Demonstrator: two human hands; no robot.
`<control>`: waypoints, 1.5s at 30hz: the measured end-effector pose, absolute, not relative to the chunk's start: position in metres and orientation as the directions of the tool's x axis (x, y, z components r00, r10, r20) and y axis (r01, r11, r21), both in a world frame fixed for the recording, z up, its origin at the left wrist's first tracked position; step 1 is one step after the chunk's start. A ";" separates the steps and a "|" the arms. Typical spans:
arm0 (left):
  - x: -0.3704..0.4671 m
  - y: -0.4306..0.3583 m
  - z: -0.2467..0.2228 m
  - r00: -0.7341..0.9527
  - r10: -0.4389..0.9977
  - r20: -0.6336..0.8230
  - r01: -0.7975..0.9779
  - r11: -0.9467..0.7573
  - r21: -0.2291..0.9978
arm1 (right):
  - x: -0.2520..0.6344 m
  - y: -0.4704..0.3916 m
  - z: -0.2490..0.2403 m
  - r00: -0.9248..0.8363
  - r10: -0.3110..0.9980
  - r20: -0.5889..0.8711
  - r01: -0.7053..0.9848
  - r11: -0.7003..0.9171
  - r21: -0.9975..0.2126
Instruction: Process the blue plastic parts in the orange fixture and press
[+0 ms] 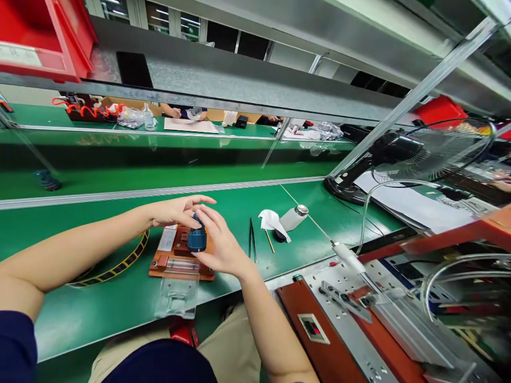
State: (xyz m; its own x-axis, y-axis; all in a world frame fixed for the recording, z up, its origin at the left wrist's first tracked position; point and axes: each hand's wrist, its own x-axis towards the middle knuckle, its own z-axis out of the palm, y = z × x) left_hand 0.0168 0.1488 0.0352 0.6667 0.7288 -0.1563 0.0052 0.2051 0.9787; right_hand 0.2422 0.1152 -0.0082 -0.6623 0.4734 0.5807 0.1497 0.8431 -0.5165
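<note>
A dark blue cylindrical part (pixel 197 238) stands upright between my two hands, over an orange-brown fixture (pixel 160 261) with a clear hinged plate (pixel 178 292) at its front. My left hand (pixel 175 211) reaches over from the left, its lower fingers on the top of the part and its index finger stretched out. From the right, my right hand (pixel 221 242) curves around the part, fingers near its top and thumb low beside its base. Whether the part's base rests on the fixture is hard to make out.
Black tweezers (pixel 252 239), a thin wooden stick (pixel 270 241), a white tissue (pixel 273 221) and a white dispenser bottle (pixel 294 217) lie to the right. A yellow-edged black strip (pixel 120 269) curves at left. A machine with a white-handled rod (pixel 348 258) and a fan (pixel 393 151) stand farther right.
</note>
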 end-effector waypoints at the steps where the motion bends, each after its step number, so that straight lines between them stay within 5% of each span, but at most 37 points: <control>1: 0.013 0.146 0.032 0.647 0.745 -0.163 0.020 0.197 0.980 | 0.232 0.120 -0.006 -0.704 0.450 0.549 0.126 0.840 -0.528; 8: -0.048 0.094 0.017 0.180 0.976 -0.127 0.247 0.080 0.966 | 0.200 0.165 -0.053 -0.635 0.734 0.240 0.373 0.564 -0.737; 16: -0.087 -0.020 -0.008 0.223 0.908 -0.355 0.386 0.252 0.887 | 0.202 0.179 -0.075 -0.783 0.609 0.126 0.362 0.610 -0.705; 21: -0.050 -0.064 -0.061 0.491 0.777 -0.395 0.155 0.368 0.917 | 0.206 0.169 -0.086 -0.769 0.626 0.131 0.351 0.584 -0.732; 27: -0.040 -0.047 -0.044 0.521 0.786 -0.333 -0.184 0.484 0.856 | 0.268 0.153 -0.097 -0.222 0.891 0.397 0.600 0.446 -0.665; 33: -0.028 0.025 0.016 0.351 0.890 -0.292 -0.291 0.400 0.869 | 0.339 0.128 -0.143 0.188 0.904 0.385 0.916 -0.020 -0.402; 39: -0.010 0.083 -0.004 0.175 0.901 -0.397 0.070 0.391 0.918 | 0.346 0.120 -0.165 0.209 0.900 0.382 0.925 -0.056 -0.375; 45: -0.056 0.087 -0.005 0.002 0.968 -0.252 0.459 0.223 0.860 | 0.348 0.123 -0.169 0.252 0.870 0.423 0.893 -0.041 -0.448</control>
State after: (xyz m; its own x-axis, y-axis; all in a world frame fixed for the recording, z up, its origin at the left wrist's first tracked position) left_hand -0.0555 0.0874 -0.0047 0.0024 0.9677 -0.2522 0.4592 0.2230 0.8599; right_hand 0.3480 0.1232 -0.1690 0.2521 0.8704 0.4229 0.8930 -0.0409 -0.4481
